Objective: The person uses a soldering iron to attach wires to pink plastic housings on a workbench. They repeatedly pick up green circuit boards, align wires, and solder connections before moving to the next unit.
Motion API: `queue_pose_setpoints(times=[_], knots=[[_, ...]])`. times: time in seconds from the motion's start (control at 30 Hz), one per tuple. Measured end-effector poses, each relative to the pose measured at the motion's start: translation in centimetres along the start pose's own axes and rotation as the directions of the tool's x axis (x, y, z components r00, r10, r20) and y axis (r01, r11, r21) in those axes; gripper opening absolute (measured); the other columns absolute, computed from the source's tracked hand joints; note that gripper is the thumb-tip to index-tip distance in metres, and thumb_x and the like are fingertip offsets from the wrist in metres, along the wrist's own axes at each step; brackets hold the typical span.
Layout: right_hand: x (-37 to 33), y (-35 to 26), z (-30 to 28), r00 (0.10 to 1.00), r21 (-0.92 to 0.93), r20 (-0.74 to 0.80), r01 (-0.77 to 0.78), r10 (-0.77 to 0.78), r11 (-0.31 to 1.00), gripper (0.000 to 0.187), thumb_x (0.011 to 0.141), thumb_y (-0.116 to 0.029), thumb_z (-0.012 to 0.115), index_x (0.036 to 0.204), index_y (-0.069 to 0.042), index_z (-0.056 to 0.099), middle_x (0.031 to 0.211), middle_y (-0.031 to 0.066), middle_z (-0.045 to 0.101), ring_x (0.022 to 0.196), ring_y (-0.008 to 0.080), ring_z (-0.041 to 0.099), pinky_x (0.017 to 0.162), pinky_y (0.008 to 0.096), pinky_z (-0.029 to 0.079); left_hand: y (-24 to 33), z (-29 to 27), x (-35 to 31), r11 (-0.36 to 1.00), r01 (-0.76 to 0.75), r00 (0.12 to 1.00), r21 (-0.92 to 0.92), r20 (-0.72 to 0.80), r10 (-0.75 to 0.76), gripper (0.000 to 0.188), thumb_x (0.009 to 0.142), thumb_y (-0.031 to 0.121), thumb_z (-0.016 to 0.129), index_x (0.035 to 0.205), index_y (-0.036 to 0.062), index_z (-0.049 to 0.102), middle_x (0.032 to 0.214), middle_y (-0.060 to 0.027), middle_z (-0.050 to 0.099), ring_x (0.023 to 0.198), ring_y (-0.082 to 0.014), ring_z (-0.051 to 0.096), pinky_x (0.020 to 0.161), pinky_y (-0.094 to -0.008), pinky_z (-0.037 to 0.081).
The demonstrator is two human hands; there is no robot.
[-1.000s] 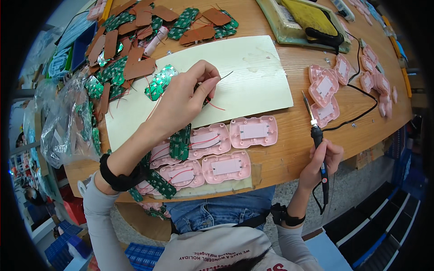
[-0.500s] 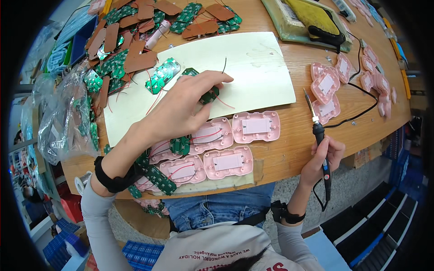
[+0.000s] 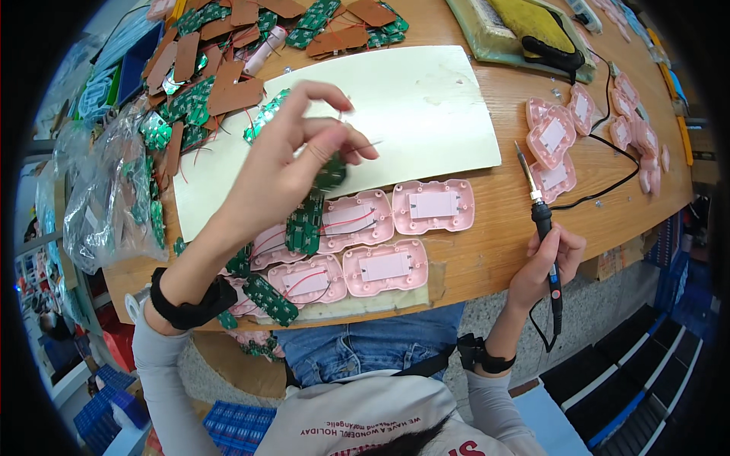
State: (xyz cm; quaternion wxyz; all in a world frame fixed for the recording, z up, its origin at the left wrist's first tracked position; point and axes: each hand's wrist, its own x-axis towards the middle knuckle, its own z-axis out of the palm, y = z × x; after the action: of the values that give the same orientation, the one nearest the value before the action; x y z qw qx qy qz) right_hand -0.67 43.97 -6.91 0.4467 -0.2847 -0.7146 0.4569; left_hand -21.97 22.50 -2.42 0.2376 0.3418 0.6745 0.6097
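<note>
My left hand (image 3: 275,171) is raised over the near edge of a white board (image 3: 426,99), fingers curled round a small green circuit board (image 3: 331,173) that is blurred by motion. A thin wire sticks out by its fingertips. Below it, pink plastic shells (image 3: 433,223) lie in two rows, open side up. More green circuit boards (image 3: 305,225) with red and black wires rest across the shells on the left. In my right hand (image 3: 544,266), closed round its handle, is a soldering iron (image 3: 542,220), tip pointing up and away from me.
Brown and green circuit boards (image 3: 186,57) are heaped at the far left, beside a clear plastic bag (image 3: 103,205). At the far right, a yellow sponge (image 3: 532,26) sits on a tray. Several pink shells (image 3: 551,137) and a black cord (image 3: 620,182) lie beyond the iron.
My left hand has lifted and moved left, taking the green circuit board off the white board toward the shells. My right hand with the soldering iron has barely shifted.
</note>
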Motion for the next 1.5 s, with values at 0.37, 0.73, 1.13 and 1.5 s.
queue_pose_setpoints(times=[0.37, 0.73, 1.13, 1.5], knots=[[-3.0, -1.8, -1.0, 0.991, 0.177, 0.096, -0.104, 0.088, 0.979, 0.009, 0.084, -0.006, 0.051, 0.090, -0.002, 0.045, 0.073, 0.0125, 0.053, 0.049, 0.0092, 0.044, 0.045, 0.0191, 0.035, 3.8, 3.8, -7.9, 0.628, -0.178, 0.983, 0.757, 0.116, 0.139, 0.019, 0.067, 0.002, 0.067, 0.084, 0.0085, 0.063, 0.084, -0.0016, 0.062, 0.071, -0.0162, 0.055, 0.071, -0.0311, 0.032], [-4.6, -3.1, -3.3, 0.903, 0.297, 0.428, -0.117, -0.023, 0.948, 0.019, 0.083, -0.017, 0.060, 0.086, -0.004, 0.045, 0.059, 0.0059, 0.046, 0.057, 0.0128, 0.036, 0.058, 0.0298, 0.029, 1.3, 9.2, -9.4, 0.688, 0.052, 0.994, 0.724, -0.106, 0.036, 0.017, 0.071, 0.007, 0.070, 0.086, 0.0085, 0.063, 0.095, 0.0003, 0.062, 0.076, -0.0155, 0.054, 0.073, -0.0311, 0.031], [-4.6, -3.1, -3.7, 0.866, 0.223, 0.491, -0.019, -0.096, 0.975, 0.012, 0.072, -0.007, 0.061, 0.080, -0.002, 0.053, 0.059, 0.0073, 0.055, 0.046, 0.0155, 0.043, 0.055, 0.0308, 0.033, 0.3, 9.3, -9.7, 0.700, 0.034, 0.986, 0.713, -0.138, 0.092, 0.019, 0.069, 0.006, 0.072, 0.086, 0.0085, 0.064, 0.096, 0.0021, 0.064, 0.076, -0.0137, 0.055, 0.072, -0.0290, 0.031], [-4.6, -3.2, -3.4, 0.855, 0.187, 0.504, 0.026, -0.118, 0.982, 0.011, 0.071, -0.006, 0.060, 0.078, -0.002, 0.052, 0.055, 0.0066, 0.054, 0.043, 0.0148, 0.043, 0.054, 0.0306, 0.033, 0.0, 9.4, -9.6, 0.686, 0.017, 0.984, 0.727, -0.135, 0.119, 0.018, 0.070, 0.006, 0.071, 0.086, 0.0091, 0.064, 0.094, 0.0027, 0.063, 0.075, -0.0134, 0.054, 0.072, -0.0293, 0.031]])
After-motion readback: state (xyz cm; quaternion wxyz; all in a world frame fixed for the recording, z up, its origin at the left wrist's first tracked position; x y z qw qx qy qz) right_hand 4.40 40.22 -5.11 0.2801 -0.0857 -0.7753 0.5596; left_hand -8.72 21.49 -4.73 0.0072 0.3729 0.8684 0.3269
